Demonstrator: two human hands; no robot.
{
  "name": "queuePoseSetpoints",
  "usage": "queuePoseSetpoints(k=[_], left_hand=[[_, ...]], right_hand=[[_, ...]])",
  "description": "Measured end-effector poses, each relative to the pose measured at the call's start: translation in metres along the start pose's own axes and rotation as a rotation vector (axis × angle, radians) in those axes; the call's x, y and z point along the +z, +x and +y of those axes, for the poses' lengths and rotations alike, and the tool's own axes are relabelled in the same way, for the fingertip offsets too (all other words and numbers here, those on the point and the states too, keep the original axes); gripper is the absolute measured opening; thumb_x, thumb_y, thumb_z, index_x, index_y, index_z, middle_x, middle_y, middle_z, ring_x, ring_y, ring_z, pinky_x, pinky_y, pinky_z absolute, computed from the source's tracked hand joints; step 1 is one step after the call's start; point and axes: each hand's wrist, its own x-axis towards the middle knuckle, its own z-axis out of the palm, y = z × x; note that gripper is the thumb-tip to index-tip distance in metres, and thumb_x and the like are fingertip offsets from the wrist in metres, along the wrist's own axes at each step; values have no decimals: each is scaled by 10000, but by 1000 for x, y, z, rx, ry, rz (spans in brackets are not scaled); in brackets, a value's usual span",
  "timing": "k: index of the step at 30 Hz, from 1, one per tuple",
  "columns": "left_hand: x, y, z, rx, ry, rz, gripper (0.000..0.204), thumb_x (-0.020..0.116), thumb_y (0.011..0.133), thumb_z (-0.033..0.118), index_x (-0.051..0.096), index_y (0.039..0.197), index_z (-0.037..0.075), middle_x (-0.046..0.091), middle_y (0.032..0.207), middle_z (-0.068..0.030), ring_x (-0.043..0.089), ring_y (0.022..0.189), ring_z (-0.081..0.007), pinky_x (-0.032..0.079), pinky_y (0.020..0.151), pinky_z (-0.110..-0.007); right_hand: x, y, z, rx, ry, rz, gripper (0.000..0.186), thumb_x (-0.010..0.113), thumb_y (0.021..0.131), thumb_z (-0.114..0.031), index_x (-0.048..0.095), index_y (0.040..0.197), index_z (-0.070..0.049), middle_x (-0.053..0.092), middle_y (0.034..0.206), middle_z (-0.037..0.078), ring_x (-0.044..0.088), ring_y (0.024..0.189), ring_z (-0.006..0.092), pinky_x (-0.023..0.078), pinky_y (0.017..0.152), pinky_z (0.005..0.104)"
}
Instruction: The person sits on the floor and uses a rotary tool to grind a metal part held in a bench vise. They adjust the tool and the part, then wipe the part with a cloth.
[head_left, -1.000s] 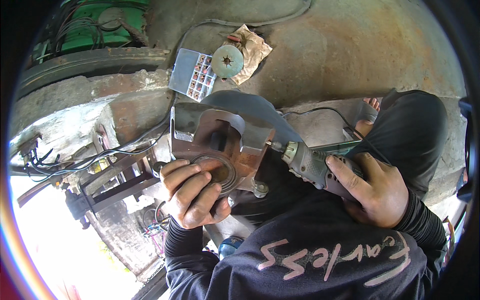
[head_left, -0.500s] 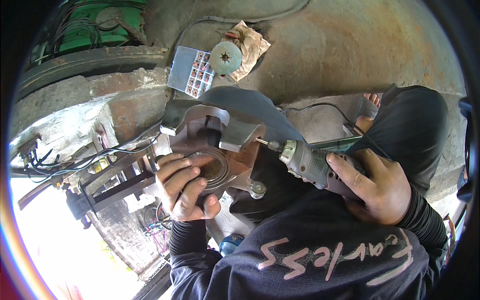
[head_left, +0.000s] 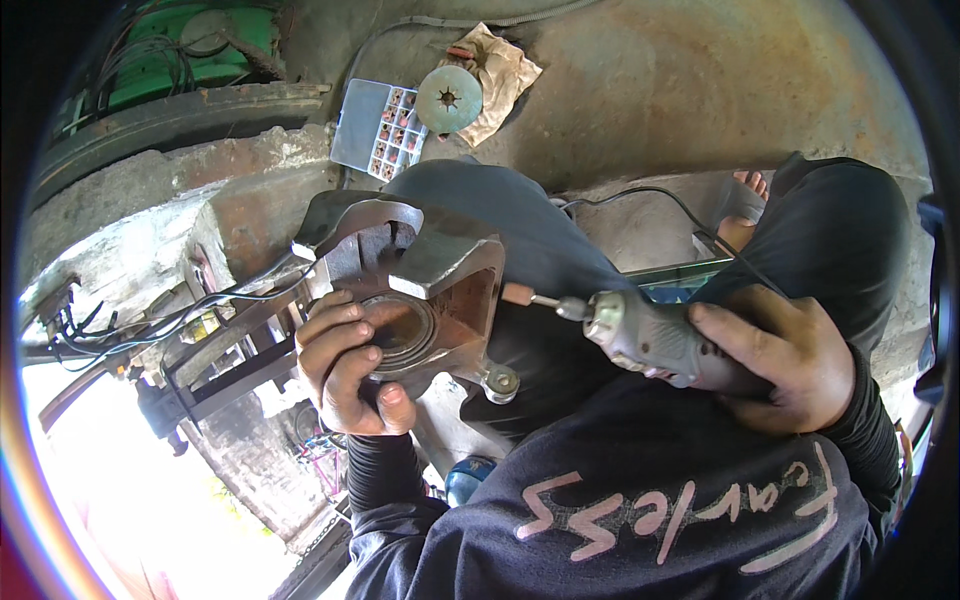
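In my lap, my left hand point(head_left: 343, 365) is closed round the lower left of a cast metal housing point(head_left: 462, 320), which has a round ringed bore point(head_left: 398, 330), a bare curved upper lip and a bolt lug at the lower right. My right hand point(head_left: 775, 365) grips a grey rotary tool point(head_left: 650, 340) with a small reddish-brown grinding stone point(head_left: 517, 294) on its shaft. The stone is at the housing's right edge; I cannot tell whether it touches. A black cord point(head_left: 680, 210) runs up from the tool.
A compartment box of small bits point(head_left: 355, 120), a round slotted disc point(head_left: 460, 100) and crumpled brown paper point(head_left: 505, 75) lie on the concrete ahead. Green machinery point(head_left: 160, 55) with hoses is at upper left; cables point(head_left: 210, 300) and steel framing are at left. My bent legs point(head_left: 840, 230) surround the work.
My left hand and the housing have shifted left and tilted. My right hand has moved slightly right, and more of the grinding stone now shows beside the housing's edge.
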Motion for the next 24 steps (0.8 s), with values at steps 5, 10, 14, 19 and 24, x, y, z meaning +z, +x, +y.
queuePoseSetpoints(k=[5, 10, 14, 19, 24], left_hand=[[-19, 18, 15, -41, 94, -260, 358, 685, 911, 452, 619, 986, 107, 576, 1014, -111, 568, 998, -314, 499, 914, -507], [-35, 46, 34, -143, 173, -578, 368, 839, 711, 295, 740, 1003, 93, 574, 971, -110, 539, 897, -283, 473, 798, -427], [-36, 68, 37, -171, 203, -728, 407, 850, 666, 262, 766, 1017, 74, 532, 931, -117, 533, 853, -290, 459, 748, -410], [-35, 86, 33, -141, 193, -854, 410, 841, 662, 252, 765, 1027, 82, 546, 947, -133, 539, 884, -309, 463, 765, -420], [-33, 90, 31, -120, 159, -887, 381, 843, 664, 254, 756, 987, 74, 551, 951, -133, 549, 900, -313, 465, 778, -428]], right_hand=[[-18, -8, 15, -12, 144, 60, 870, 776, 539, -18, 552, 1377, 49, 660, 1088, 245, 697, 953, 391, 549, 849, 401], [-24, -23, 29, 250, 289, 234, 1045, 821, 617, -267, 376, 1488, 100, 518, 1443, 257, 535, 1328, 345, 360, 1124, 386], [-16, -24, 36, 326, 429, 377, 1153, 847, 629, -349, 279, 1537, 79, 490, 1451, 234, 540, 1217, 277, 411, 995, 354], [-12, -18, 35, 319, 470, 451, 1268, 878, 611, -407, 193, 1572, 58, 546, 1371, 217, 645, 993, 194, 543, 783, 279], [-10, -10, 33, 261, 500, 441, 1239, 880, 623, -372, 203, 1558, 79, 596, 1329, 249, 632, 1136, 249, 523, 887, 305]])
